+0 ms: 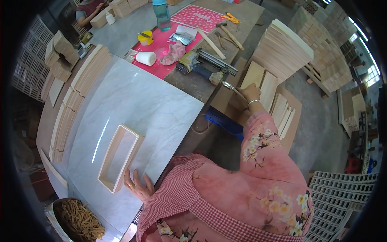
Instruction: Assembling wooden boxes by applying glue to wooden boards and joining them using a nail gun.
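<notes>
A shallow rectangular wooden frame [135, 151] with low pale walls lies on the marble-patterned tabletop [121, 84]. My left hand [139, 186] is open beside its near end, fingers apart and fingertips against the outer wall. On the right, my right arm stretches out to a cardboard box [227, 94] of pale boards. There my right hand [250, 92] has its fingers curled over the near end of a wooden board [254, 74]; the fingertips are partly hidden. Just left of that hand lies a nail gun [197, 66] with its air hose fitting.
Stacked thin wooden strips [74, 101] line the table's left side. A bin of wood scraps [80, 220] stands lower left. Glue bottle [145, 58], yellow tub [145, 38], blue bottle [162, 16] and hammers [229, 36] sit at the back. Another person [88, 10] works at the far left.
</notes>
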`<action>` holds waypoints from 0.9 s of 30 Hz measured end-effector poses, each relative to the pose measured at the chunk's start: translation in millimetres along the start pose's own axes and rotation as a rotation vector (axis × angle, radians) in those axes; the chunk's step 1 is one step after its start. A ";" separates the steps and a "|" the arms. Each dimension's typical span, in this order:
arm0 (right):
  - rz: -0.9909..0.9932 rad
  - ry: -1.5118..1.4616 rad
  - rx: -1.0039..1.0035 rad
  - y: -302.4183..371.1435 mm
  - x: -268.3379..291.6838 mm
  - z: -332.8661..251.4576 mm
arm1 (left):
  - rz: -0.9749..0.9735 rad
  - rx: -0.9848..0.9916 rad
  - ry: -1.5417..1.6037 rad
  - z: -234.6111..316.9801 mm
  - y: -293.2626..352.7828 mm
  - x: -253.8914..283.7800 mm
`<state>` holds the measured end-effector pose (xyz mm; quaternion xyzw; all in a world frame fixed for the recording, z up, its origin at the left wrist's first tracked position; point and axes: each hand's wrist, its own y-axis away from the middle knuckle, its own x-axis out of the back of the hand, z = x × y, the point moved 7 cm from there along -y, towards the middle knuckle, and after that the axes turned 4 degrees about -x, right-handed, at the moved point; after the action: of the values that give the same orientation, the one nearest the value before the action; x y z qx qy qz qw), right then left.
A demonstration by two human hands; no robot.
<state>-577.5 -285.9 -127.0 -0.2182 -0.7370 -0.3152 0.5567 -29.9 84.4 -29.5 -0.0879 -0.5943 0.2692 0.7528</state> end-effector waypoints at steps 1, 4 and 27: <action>0.003 -0.044 -0.012 -0.3 0.2 2.1 | 0.002 -0.005 0.002 -0.2 -0.5 0.2; 0.027 -0.244 -0.032 -4.3 7.3 11.6 | 0.006 -0.006 0.008 0.1 -0.3 -0.2; -0.316 -0.642 1.428 294.4 119.1 -196.2 | 0.123 0.557 1.251 16.7 -83.4 56.8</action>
<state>-279.5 -220.5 88.0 0.2179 -0.9073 0.2360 0.2712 -12.1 40.3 61.0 -0.0636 0.0493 0.3527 0.9323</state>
